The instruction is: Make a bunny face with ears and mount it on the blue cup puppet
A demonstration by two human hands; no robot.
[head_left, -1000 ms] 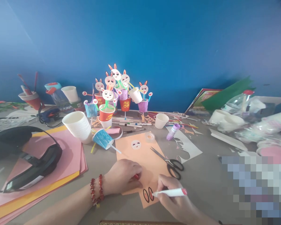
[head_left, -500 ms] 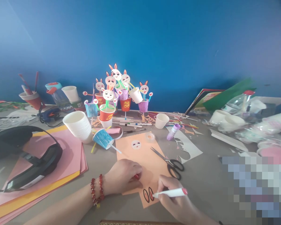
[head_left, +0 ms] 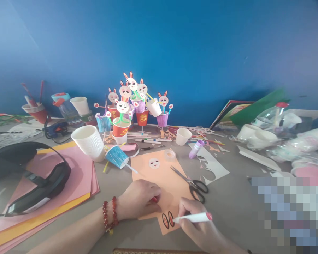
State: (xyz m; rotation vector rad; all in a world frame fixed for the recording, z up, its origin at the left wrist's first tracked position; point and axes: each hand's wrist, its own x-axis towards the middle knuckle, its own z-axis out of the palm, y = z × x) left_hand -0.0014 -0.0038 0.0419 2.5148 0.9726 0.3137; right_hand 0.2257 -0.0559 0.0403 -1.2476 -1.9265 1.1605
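My right hand (head_left: 194, 224) grips a white marker (head_left: 196, 217) with a red end. Its tip touches the right one of two black-outlined ears (head_left: 168, 220) coloured red inside, drawn on a small piece of orange paper (head_left: 169, 231). A red marker cap (head_left: 154, 199) shows between the curled fingers of my left hand (head_left: 141, 197), which rests on the paper. Beyond the hands, a round paper face (head_left: 154, 163) lies on the larger orange sheet (head_left: 164, 176). Black-handled scissors (head_left: 197, 187) lie open across that sheet's right edge.
Rabbit cup figures (head_left: 122, 120) stand at the back. Stacked white cups (head_left: 87, 141) and a blue cup (head_left: 117, 157) sit to the left, near headphones (head_left: 42, 187) on coloured paper. A glue stick (head_left: 196, 149) and tape roll (head_left: 170, 154) lie mid-table; bagged cups (head_left: 262, 137) are at right.
Almost nothing differs. The marker tip stays at the right ear, with at most a tiny shift, and my left hand keeps its place.
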